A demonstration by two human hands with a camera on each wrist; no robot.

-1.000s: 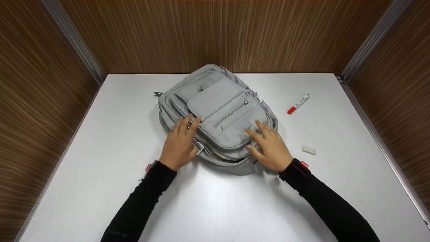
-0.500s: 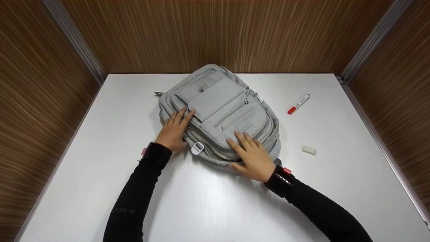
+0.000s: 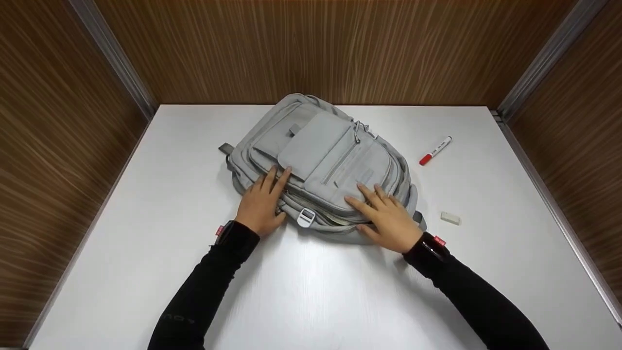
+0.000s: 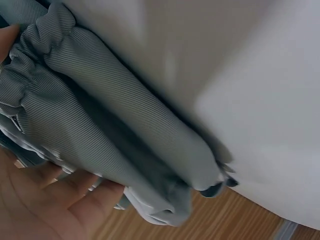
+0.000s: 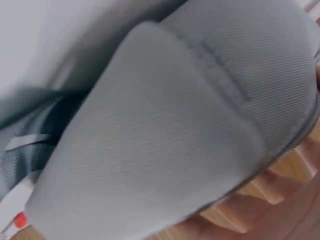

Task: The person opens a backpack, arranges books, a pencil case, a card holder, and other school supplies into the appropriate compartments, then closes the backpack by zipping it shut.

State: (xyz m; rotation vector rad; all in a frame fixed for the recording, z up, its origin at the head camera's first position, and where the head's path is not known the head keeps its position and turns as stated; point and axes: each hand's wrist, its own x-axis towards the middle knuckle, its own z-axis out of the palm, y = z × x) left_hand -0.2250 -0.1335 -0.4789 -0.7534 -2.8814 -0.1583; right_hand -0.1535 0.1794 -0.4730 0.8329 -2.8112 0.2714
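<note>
A grey backpack (image 3: pixel 316 150) lies at a slant on the white table, its zippered front pocket facing up. My left hand (image 3: pixel 261 206) rests on its lower left side, fingers spread over the edge. In the left wrist view, the thumb and fingers of the left hand (image 4: pixel 55 205) lie on either side of the gathered side pocket (image 4: pixel 100 115). My right hand (image 3: pixel 388 221) rests on the backpack's near right part with fingers spread. In the right wrist view, the right fingers (image 5: pixel 275 187) run along the zipped edge of the backpack (image 5: pixel 150 135). A pale strap buckle (image 3: pixel 306 218) sits between the hands.
To the right of the backpack lies a white marker (image 3: pixel 436 150) with a red cap. A small whitish block (image 3: pixel 450 218) lies nearer, beside the right wrist. Wood-patterned panels (image 3: pixel 311 53) enclose the white table (image 3: pixel 311 301) at the back and sides.
The backpack has turned slightly anticlockwise, its near end swinging right. Both hands shifted left about half a second ago, then back right with it. Marker and block stay in place.
</note>
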